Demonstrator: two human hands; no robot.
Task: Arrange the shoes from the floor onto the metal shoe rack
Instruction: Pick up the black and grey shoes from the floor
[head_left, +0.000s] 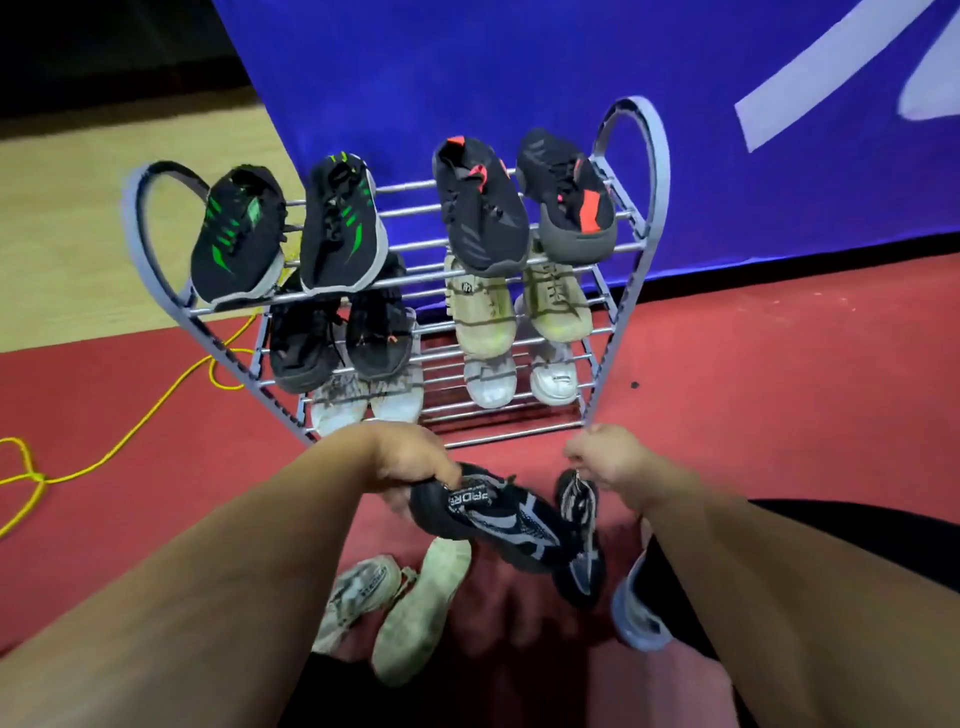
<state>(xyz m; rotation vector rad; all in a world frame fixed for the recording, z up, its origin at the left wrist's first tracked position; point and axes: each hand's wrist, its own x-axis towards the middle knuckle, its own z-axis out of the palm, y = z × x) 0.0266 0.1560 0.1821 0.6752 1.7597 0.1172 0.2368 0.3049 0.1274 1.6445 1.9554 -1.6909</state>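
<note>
- Left grip is curling its fingers tight round the heel collar of a black-and-grey shoe, which is jutting out rightward and downward from the grip, just in front of the metal shoe rack.
- Right grip is pinching the heel of a second black shoe, which is hanging toe-down beneath it, just before the rack's front right corner.
- Two pale shoes are lying on the red floor, further out from the rack's front than the held pair.
- Other shoes are sitting in pairs on all three tiers of the rack.
</note>
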